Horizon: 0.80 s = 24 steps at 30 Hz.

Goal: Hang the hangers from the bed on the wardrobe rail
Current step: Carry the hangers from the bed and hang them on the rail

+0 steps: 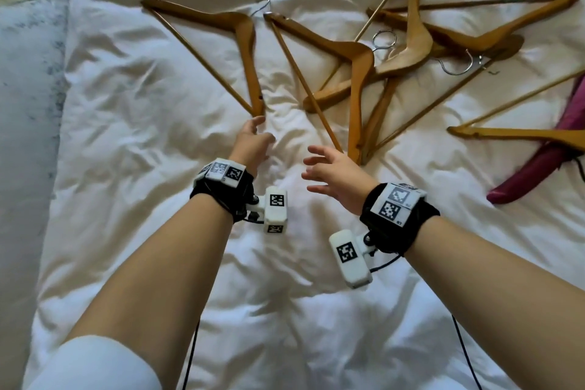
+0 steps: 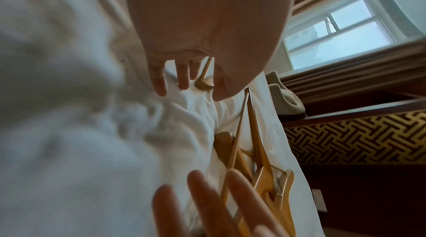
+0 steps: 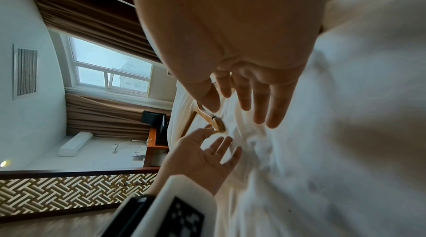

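- The bed (image 1: 133,79), under a rumpled white duvet, bears the scattered wooden hangers, none lifted yet.
- The leftmost hanger (image 1: 221,51) lies alone, easiest to take.
- Left hand (image 1: 253,142), fingers spread, reaches its near tip.
- Right hand (image 1: 332,177), fingers spread, hovers near the tangled hanger pile (image 1: 395,57).

I am in a hotel-style bedroom: white duvet (image 1: 158,73), brown curtains (image 3: 103,113) by the window (image 3: 110,69), a desk (image 3: 154,142).

Rumpled white duvet (image 1: 133,79) covering the bed, daylight from a white-framed window (image 3: 110,69), brown curtains (image 3: 106,113) (drawn aside), gold lattice-patterned panel (image 2: 359,142), white wall with a vent (image 3: 25,71), wooden desk (image 3: 153,147)
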### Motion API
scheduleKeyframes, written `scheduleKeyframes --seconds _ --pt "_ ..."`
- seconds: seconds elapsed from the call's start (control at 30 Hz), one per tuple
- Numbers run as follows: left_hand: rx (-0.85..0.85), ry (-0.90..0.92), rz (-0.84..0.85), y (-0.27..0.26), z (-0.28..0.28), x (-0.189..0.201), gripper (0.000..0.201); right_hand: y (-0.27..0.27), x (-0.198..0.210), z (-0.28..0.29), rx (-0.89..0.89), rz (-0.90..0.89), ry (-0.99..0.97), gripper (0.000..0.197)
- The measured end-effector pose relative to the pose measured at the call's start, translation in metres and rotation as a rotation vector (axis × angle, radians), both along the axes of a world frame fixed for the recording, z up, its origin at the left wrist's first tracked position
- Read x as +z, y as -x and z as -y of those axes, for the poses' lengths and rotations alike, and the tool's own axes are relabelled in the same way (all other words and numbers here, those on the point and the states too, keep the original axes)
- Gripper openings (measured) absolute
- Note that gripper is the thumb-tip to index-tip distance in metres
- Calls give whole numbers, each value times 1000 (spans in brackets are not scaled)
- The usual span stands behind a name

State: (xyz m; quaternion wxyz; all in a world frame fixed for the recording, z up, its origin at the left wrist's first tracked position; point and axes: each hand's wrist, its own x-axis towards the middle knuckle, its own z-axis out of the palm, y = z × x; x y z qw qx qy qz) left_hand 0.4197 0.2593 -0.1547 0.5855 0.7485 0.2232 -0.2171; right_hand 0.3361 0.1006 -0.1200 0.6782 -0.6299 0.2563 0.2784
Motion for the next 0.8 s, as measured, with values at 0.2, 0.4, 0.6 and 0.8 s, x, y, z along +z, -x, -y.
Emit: scheduleKeyframes --seconds 0.2,0.4,0.6,0.8 --pt "72 160 -34 -16 0 -15 52 0 -10 6 -9 -12 -31 51" --pt "117 346 -95 -31 -2 -14 47 -1 -11 10 -1 -14 -17 48" --pt "121 384 -142 -38 -4 -7 41 3 -8 7 27 -24 -17 47" --pt "268 299 -93 -24 -10 -3 35 2 -5 3 34 -30 -23 48"
